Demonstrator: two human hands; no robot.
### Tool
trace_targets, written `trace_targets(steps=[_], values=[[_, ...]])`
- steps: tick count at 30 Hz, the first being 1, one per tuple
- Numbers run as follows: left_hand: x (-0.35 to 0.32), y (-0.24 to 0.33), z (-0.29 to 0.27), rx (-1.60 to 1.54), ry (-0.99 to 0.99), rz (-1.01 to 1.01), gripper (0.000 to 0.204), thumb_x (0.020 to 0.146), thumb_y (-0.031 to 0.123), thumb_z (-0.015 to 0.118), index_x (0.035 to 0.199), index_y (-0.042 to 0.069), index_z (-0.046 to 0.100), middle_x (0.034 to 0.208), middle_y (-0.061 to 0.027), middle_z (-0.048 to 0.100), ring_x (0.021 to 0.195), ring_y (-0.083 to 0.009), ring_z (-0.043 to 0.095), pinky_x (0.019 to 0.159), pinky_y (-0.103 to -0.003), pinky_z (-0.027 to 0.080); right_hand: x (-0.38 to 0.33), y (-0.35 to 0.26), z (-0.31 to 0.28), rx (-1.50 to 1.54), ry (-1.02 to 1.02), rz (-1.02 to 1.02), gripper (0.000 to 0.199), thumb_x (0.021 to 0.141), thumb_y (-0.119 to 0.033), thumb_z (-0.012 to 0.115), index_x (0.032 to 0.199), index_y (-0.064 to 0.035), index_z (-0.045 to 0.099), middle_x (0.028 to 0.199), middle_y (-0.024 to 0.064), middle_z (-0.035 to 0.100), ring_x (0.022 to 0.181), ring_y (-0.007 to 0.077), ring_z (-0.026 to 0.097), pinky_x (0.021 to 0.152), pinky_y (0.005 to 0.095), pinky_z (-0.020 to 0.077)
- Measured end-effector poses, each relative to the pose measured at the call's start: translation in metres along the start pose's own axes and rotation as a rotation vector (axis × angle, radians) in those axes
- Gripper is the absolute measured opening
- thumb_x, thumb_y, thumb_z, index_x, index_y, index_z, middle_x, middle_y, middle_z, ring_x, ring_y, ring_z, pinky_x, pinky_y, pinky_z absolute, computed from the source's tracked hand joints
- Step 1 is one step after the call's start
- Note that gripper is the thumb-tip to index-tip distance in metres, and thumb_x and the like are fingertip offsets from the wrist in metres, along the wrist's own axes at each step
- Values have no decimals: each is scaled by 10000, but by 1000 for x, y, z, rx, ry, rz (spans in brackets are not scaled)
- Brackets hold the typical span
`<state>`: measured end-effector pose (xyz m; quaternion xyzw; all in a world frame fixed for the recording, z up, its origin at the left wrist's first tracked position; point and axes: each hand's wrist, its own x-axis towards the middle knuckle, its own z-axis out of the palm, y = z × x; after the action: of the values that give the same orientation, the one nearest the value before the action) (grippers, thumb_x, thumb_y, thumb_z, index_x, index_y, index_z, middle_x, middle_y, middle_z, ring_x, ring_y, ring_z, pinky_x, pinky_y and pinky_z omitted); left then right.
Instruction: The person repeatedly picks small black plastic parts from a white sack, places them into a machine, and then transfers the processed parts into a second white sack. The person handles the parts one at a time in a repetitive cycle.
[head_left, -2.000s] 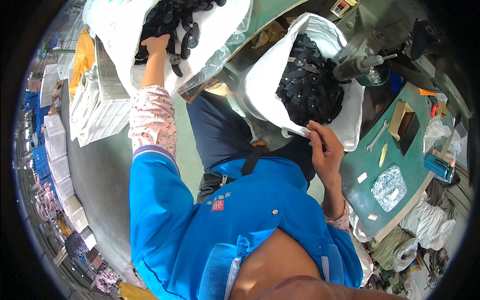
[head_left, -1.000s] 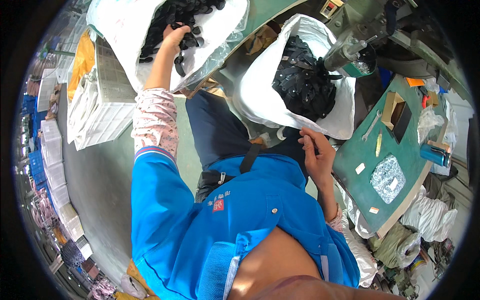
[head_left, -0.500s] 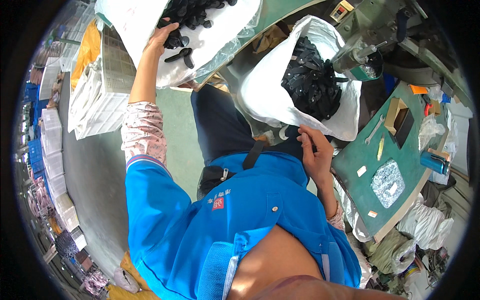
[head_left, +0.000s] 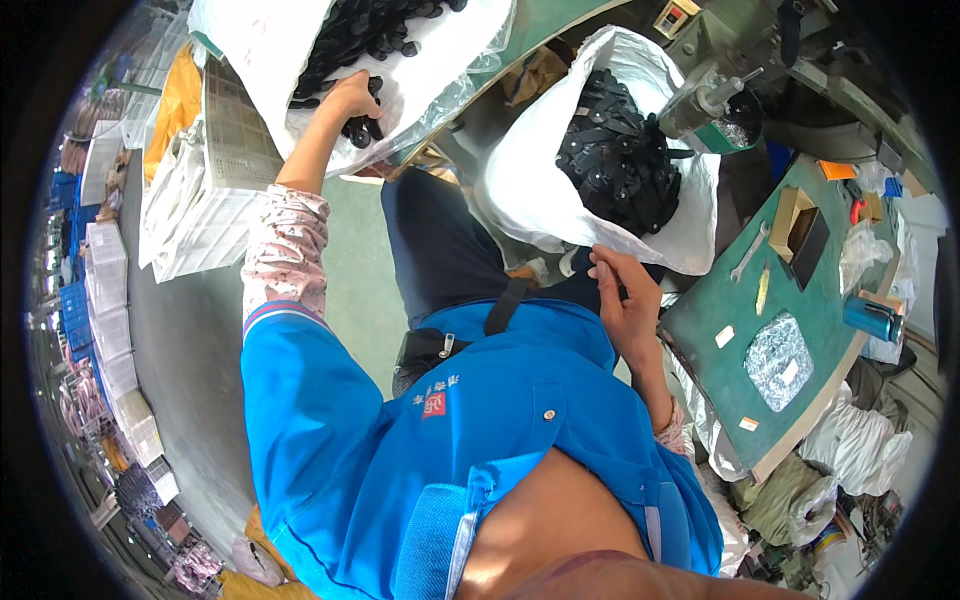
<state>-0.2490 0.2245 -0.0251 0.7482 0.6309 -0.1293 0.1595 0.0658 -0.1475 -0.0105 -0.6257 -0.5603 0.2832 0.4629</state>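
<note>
At the upper left, my left hand is closed over a few flat black parts at the mouth of a white sack. More black parts lie heaped behind it on the white material. My right hand is held low, its thumb and index finger pinched at the near rim of a second white sack. That sack gapes wide and holds a pile of long black pieces. What lies between the right fingertips is mostly hidden.
Right of me a green table bears a wrench, a small open carton, a clear bag and a blue cylinder. Machinery stands at the upper right. White crates stand at the left.
My left hand has moved right and toward me, onto the loose black parts at the sack's near side. My right hand stays at the second sack's rim.
</note>
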Motion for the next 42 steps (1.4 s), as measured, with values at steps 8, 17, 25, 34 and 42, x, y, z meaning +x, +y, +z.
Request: trace_targets(steps=[8, 17, 25, 34, 42], values=[[4, -19, -1, -216, 36, 17, 826, 534, 195, 723, 1300, 15, 471, 1125, -215, 617, 1034, -312, 609, 894, -347, 482, -3, 3, -2, 8, 21, 2, 183, 893, -21, 581, 1067, 7, 630, 890, 127, 657, 737, 178, 635, 657, 270, 492], [-52, 11, -32, -1365, -82, 289, 429, 745, 83, 748, 1129, 50, 559, 918, -50, 623, 775, -126, 636, 694, -281, 549, 22, 2, 6, 437, -97, 264, 211, 948, -91, 532, 1099, 24, 624, 891, 92, 673, 750, 101, 626, 620, 215, 475], [-126, 168, 12, -1492, -300, 595, 447, 729, 39, 724, 1139, 73, 550, 1007, -73, 632, 922, -155, 616, 835, -282, 516, 111, -43, 16, 587, -165, 407, 485, 898, -236, 613, 1274, 29, 460, 862, 172, 644, 615, 181, 651, 483, 247, 486], [-133, 210, 39, -1790, -674, 569, 468, 791, 72, 675, 1229, 49, 515, 1059, -172, 640, 950, -260, 657, 749, -292, 555, 86, -9, -34, 710, 119, 257, 426, 899, -165, 627, 1267, 4, 497, 833, 52, 625, 724, 96, 581, 639, 234, 479], [-149, 242, 39, -1722, -641, 592, 414, 780, 98, 699, 1173, 86, 570, 928, -54, 646, 817, -129, 624, 724, -262, 515, 93, -13, -75, 168, -207, 113, 325, 948, -190, 533, 1219, -11, 531, 842, 46, 602, 705, 79, 538, 631, 237, 446]])
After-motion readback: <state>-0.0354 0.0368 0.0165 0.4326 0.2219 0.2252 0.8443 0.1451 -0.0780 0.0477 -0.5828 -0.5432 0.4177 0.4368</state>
